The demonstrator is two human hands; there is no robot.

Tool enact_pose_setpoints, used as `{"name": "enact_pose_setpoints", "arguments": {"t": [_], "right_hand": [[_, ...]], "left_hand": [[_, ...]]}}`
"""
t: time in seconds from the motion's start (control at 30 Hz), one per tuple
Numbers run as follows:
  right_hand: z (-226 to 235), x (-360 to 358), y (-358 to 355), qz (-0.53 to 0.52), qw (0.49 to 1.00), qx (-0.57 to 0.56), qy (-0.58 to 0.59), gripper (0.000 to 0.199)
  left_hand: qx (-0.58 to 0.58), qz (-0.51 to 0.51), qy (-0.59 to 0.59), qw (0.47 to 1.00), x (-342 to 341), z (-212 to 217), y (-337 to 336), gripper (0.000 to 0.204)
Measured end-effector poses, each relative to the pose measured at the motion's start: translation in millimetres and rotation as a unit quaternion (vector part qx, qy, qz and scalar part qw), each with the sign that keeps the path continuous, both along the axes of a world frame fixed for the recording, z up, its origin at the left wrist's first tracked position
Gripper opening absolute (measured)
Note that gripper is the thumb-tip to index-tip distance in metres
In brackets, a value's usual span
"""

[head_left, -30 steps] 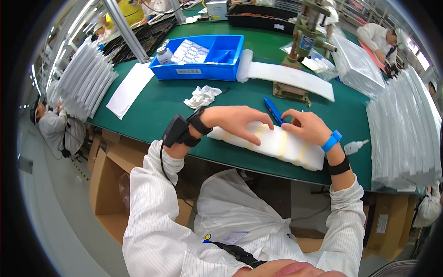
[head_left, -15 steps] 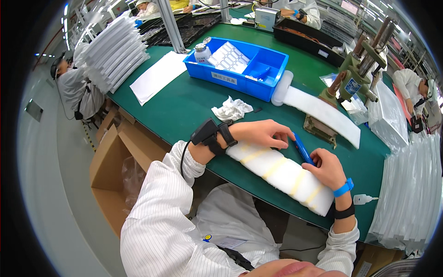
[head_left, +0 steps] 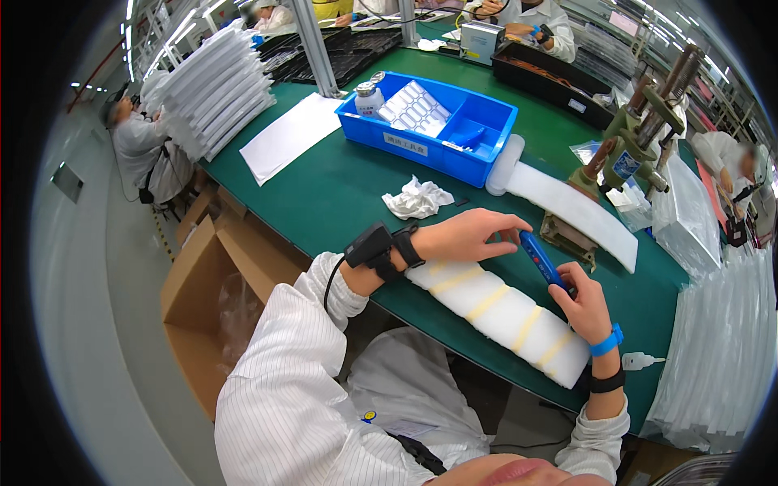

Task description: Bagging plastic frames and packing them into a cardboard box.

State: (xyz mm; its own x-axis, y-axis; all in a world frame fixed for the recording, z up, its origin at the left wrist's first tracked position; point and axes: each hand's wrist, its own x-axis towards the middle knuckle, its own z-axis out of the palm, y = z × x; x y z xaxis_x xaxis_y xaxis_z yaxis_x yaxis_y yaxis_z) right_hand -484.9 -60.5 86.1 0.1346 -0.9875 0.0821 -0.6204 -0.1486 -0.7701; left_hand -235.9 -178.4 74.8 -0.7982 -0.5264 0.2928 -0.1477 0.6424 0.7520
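As 2 hands (head_left: pixel 474 235) (head_left: pixel 588 312) hold 1 blu tool (head_left: pixel 540 259), 1 taped pad's (head_left: pixel 502 314) nr.

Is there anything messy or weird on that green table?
Yes, a crumpled white tissue sits loose in front of the blue tray. It looks odd because it's scrunched up, while the white paper sheet nearby lies flat. I see no spills.

White pinstriped sleeves (head_left: pixel 279 348), blue wristband (head_left: pixel 604 343)
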Motion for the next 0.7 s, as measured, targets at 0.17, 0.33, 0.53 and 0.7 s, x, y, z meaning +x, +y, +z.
{"name": "enact_pose_setpoints", "arguments": {"t": [0.17, 0.33, 0.53, 0.7], "right_hand": [[-0.6, 0.3, 1.1, 0.011, 0.999, -0.019, 0.042, 0.024], [-2.2, 1.0, 2.0, 0.008, 0.999, -0.038, 0.036, 0.024], [1.4, -0.6, 2.6, 0.007, 0.999, -0.033, 0.033, 0.023], [-0.6, -0.9, 2.8, 0.004, 0.999, -0.012, 0.036, 0.022]], "left_hand": [[-0.035, -0.005, -0.011, 0.999, -0.1, -2.6, -3.6, 0.025], [-0.056, -0.006, 0.003, 0.998, 0.0, -4.2, -4.7, 0.025], [-0.077, -0.003, -0.006, 0.997, -0.8, -5.2, -5.2, 0.025], [-0.044, -0.004, -0.037, 0.998, 0.0, -5.9, -3.9, 0.026]]}}
